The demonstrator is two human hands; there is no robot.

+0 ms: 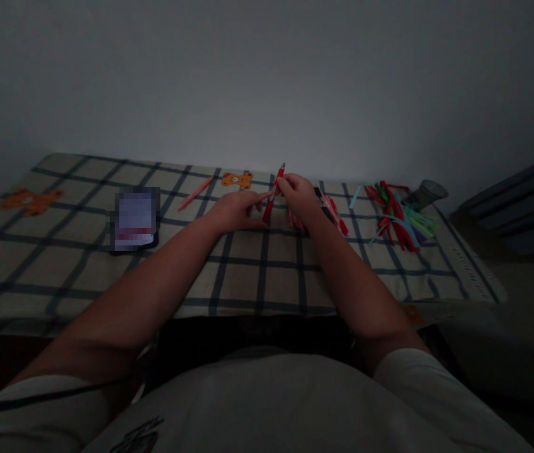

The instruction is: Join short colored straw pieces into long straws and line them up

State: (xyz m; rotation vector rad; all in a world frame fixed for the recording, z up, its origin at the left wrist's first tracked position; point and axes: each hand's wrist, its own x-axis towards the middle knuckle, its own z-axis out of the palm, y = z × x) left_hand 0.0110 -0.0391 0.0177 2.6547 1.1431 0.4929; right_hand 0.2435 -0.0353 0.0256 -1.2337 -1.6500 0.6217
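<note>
A red pen (269, 209) stands nearly upright, tilted to the right, between my two hands above the tablecloth. My right hand (298, 189) pinches its upper part, and the silvery tip sticks out above the fingers. My left hand (240, 209) reaches in from the left, with its thumb at the pen's lower end and a finger against its middle. Partly behind my right wrist lies a bunch of pink, red and black pens (333, 214). A single pink pen (195, 194) lies apart, beyond my left hand.
At the left is a phone-like device (133, 220) with a blurred screen. A pile of red, green, blue and purple strips (397, 217) lies on the right, beside a dark see-through cup (430, 192) that appears tipped over. The checked tablecloth (238, 270) meets a plain wall (257, 82) at the back.
</note>
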